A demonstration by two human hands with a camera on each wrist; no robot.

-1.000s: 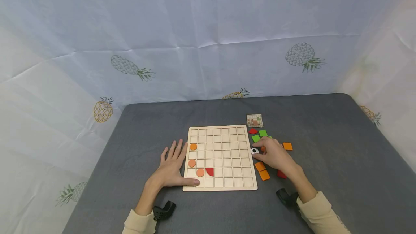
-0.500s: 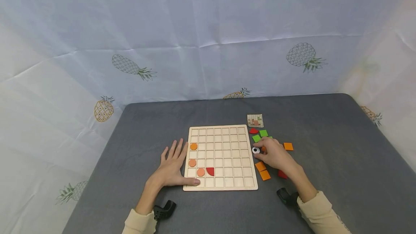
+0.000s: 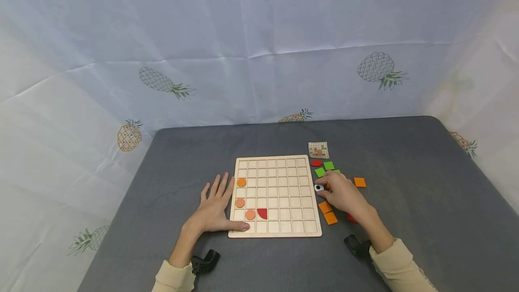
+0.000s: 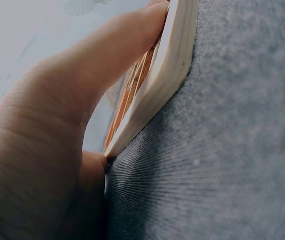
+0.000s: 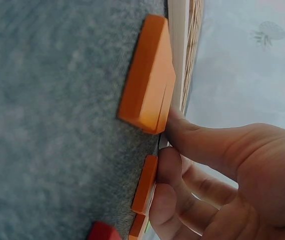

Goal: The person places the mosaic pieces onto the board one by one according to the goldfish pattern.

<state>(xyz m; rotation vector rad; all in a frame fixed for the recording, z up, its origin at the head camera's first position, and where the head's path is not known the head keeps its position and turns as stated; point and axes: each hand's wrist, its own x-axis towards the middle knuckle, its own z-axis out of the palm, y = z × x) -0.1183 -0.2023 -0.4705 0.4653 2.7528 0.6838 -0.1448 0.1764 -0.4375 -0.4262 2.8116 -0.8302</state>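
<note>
Pinching a white disc with a black dot point(image 3: 318, 188) between thumb and finger, the right hand point(image 3: 342, 191) rests low at the right edge of the wooden grid board point(image 3: 284, 203). The disc sits just off that edge; whether it touches the wood, I cannot tell. The left hand point(image 3: 211, 214) is spread wide, its thumb across the board's near left corner and its straight fingers along the left edge.

Three orange discs point(image 3: 240, 203) and a red quarter-circle point(image 3: 262, 214) occupy cells toward the board's left side, while plain wooden cells run from there to the right edge.

The right hand's room is tighter: green squares point(image 3: 329, 165) and a red piece point(image 3: 316, 162) lie just beyond it, two orange squares point(image 3: 330, 218) lie on its near side, another orange square point(image 3: 359, 182) lies to its right, and a red tile point(image 3: 352, 218) shows partly under the wrist. A small printed card point(image 3: 318, 150) lies past the board's far right corner.

Broad stretches of the dark grey surface point(image 3: 425, 170) reach from the pieces to its right edge and from the left hand to its left edge. A pineapple-print curtain point(image 3: 255, 35) hangs along the far edge.
</note>
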